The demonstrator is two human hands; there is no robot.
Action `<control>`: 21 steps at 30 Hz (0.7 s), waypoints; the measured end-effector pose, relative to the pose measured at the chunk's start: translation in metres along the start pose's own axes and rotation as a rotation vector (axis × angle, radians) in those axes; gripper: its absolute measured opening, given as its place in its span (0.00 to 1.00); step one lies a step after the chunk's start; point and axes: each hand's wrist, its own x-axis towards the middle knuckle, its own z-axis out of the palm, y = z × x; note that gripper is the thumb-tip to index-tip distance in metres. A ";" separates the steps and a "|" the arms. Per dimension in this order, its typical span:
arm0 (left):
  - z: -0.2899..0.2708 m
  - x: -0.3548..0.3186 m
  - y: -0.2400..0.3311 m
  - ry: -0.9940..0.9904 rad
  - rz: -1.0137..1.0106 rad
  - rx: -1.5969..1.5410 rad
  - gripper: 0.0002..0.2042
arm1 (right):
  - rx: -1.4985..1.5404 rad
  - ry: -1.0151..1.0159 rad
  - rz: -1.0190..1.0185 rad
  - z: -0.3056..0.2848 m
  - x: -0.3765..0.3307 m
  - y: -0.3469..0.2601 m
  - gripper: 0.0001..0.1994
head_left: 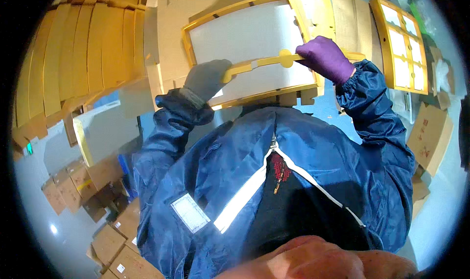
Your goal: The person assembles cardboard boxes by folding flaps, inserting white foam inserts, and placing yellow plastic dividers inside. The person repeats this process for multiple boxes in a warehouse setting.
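Observation:
A shallow cardboard frame (235, 10) lies in front of me, with a smooth whitish panel (245, 34) inside its rim. Across it I hold a narrow cardboard strip (267, 61) that has a rounded tab near its right part. My left hand (206, 79), in a grey glove, is closed on the strip's left end. Gloved in purple, my right hand (327, 58) grips it farther right, and a short length sticks out beyond that hand. The fingertips of both hands are partly hidden.
Tall stacks of flat cardboard (73, 49) stand at the left. To the right is a cardboard frame with white compartments (404, 46). A closed carton (430, 137) sits lower right, and several cartons (110, 242) lie on the floor at lower left. Cardboard sheets (169, 39) lie under the frame.

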 end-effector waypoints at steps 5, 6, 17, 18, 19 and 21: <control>0.024 -0.005 0.005 0.053 -0.070 0.083 0.08 | -0.008 0.275 -0.216 0.011 0.019 -0.015 0.30; 0.027 -0.002 0.010 0.104 -0.052 0.083 0.08 | 0.028 0.393 -0.261 0.016 0.029 -0.028 0.32; 0.007 0.016 0.035 0.073 -0.128 -0.254 0.22 | 0.081 0.117 -0.140 0.020 0.052 -0.052 0.18; 0.007 0.017 0.036 0.101 -0.112 -0.224 0.21 | 0.094 0.089 -0.115 0.016 0.052 -0.056 0.18; 0.008 0.017 0.035 0.129 -0.096 -0.194 0.21 | 0.132 0.089 -0.122 0.012 0.052 -0.057 0.19; 0.012 0.018 0.034 0.138 -0.077 -0.177 0.18 | 0.345 0.114 -0.148 0.024 0.051 -0.055 0.19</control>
